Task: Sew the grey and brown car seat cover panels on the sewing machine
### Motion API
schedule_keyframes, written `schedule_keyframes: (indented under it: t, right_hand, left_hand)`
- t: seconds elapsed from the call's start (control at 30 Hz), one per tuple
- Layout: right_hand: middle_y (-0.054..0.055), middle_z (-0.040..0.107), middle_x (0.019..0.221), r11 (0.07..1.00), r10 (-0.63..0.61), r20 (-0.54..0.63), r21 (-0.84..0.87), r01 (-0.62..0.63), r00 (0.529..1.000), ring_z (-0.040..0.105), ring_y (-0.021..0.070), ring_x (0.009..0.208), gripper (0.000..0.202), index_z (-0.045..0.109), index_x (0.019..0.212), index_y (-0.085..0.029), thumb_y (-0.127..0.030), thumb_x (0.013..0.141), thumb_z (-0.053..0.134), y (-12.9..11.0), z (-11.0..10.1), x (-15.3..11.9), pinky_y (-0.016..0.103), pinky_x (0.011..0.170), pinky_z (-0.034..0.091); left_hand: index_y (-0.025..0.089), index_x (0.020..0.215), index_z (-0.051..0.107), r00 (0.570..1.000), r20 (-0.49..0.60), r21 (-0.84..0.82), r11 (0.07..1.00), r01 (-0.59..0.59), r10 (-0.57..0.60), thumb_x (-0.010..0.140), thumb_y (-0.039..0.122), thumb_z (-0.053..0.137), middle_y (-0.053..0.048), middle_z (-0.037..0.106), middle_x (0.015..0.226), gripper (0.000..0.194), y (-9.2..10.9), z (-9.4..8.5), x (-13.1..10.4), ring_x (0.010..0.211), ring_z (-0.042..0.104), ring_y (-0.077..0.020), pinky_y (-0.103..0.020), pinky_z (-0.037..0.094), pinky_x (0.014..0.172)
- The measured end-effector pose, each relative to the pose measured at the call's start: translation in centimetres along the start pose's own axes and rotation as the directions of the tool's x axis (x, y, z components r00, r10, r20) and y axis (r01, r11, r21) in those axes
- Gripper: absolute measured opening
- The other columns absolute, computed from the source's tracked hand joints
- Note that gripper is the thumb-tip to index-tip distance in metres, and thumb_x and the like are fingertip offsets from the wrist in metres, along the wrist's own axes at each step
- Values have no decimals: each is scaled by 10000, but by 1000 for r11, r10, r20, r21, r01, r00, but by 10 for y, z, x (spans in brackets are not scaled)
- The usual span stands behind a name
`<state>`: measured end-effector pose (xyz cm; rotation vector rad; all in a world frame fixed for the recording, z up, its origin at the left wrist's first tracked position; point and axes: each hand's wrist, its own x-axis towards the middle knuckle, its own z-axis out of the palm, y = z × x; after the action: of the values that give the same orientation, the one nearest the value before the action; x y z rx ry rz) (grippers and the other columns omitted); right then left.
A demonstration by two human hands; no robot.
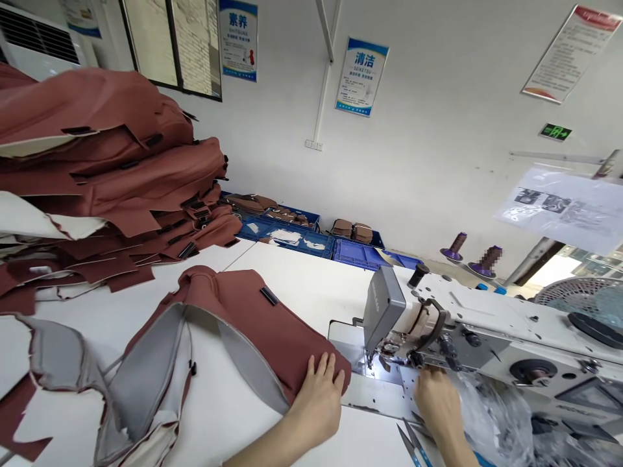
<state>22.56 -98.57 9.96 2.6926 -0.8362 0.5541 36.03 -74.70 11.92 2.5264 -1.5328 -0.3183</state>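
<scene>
Worktable: smooth white surface [302, 285], white wall [428, 117] with posters behind.
Cover: reddish-brown, grey-lined fabric piece [292, 324], black tab [268, 296] on top; its right end lies just beside the needle area [370, 360].
Left hand [318, 395]: fingers spread over that end, not clenched.
Right hand [438, 395]: fingers curled below the white-and-grey sewing machine's arm [491, 324]; we cannot tell whether it grips anything.
Drag risk: we judge the loose folds at left could pull the cover askew under light pressure.
Needle risk: left fingertips could stray too near if the fabric slid suddenly.
Scissors [413, 447]: blue-handled, blades parted, near the right wrist; a careless sweep could nick skin or fabric.
Plastic: crumpled clear sheeting [491, 408] beside the right hand might snag it.
Heap: stacked reddish-brown covers [111, 143]; a tug could topple them, we think.
</scene>
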Motion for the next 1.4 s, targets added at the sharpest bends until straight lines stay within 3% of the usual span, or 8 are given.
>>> schedule_keyframes:
  t: [0.13, 0.27, 0.43, 0.6, 0.83, 1.07, 1.23, 1.4]
  right_hand:
    - [141, 587, 1175, 995, 100, 15, 12, -101, 995, 611, 223, 941, 355, 621, 1100, -129, -145, 903, 327, -9, 0, -24, 249, 592, 423]
    - [111, 665, 987, 995, 81, 193, 38, -90, 978, 635, 201, 871, 360, 677, 988, -155, -203, 944, 322, -20, 11, -12, 252, 668, 448]
    - [124, 670, 697, 990, 127, 331, 17, -140, 935, 656, 246, 659, 428, 706, 782, -140, -266, 952, 334, -13, 27, 15, 297, 565, 452]
    - [175, 670, 720, 985, 158, 399, 1, -173, 903, 665, 265, 681, 402, 707, 792, -106, -260, 935, 364, -5, 30, 14, 312, 588, 458]
    - [173, 672, 745, 983, 170, 432, -17, -181, 886, 655, 273, 630, 315, 696, 784, -100, -49, 788, 384, 0, 13, 12, 331, 560, 445]
    - [154, 644, 634, 988, 146, 297, 13, -157, 944, 638, 285, 615, 271, 674, 676, -117, -49, 736, 419, 1, 15, 14, 316, 527, 404]
    - [112, 607, 558, 994, -19, 84, 113, 10, 996, 579, 211, 520, 275, 648, 631, -141, -135, 785, 421, 1, 28, 9, 282, 507, 354]
    - [61, 528, 492, 974, -83, -166, 195, 116, 983, 510, 160, 476, 410, 551, 524, -183, -298, 864, 354, 1, 23, -1, 271, 514, 341]
  left_hand:
    - [63, 1369, 399, 999, -40, 3, 1000, -10, 11, 777, 278, 432, -255, 241, 1457, 632, -3, 8, 2, 1362, 168, -401, -598, 112, 1077]
    - [57, 1371, 396, 1000, -23, 20, 1000, -6, 6, 786, 274, 447, -254, 234, 1457, 626, -2, 7, 3, 1366, 160, -396, -596, 98, 1080]
    - [68, 1378, 390, 1000, 11, 17, 1000, -1, 1, 810, 281, 444, -250, 227, 1457, 609, 0, 2, 4, 1366, 158, -395, -597, 110, 1085]
    - [77, 1379, 391, 1000, 1, 46, 999, 19, -19, 825, 274, 453, -251, 212, 1458, 592, 3, 1, 8, 1353, 174, -414, -589, 158, 1085]
    - [109, 1312, 481, 997, -80, 90, 995, 31, -24, 808, 183, 438, -206, 293, 1447, 511, 2, 3, 11, 1335, 257, -382, -552, 275, 1072]
    - [113, 1071, 613, 972, -235, 167, 985, 34, 6, 804, 201, 454, -194, 442, 1365, 324, 2, 12, 13, 1288, 372, -345, -509, 369, 1038]
    - [144, 979, 627, 946, -322, 169, 986, 12, 44, 817, 247, 474, -164, 486, 1335, 245, -1, 18, 14, 1264, 415, -323, -483, 395, 1026]
    - [154, 988, 618, 944, -327, 155, 988, 6, 45, 814, 245, 487, -156, 467, 1353, 236, -3, 20, 14, 1266, 407, -329, -492, 408, 1009]
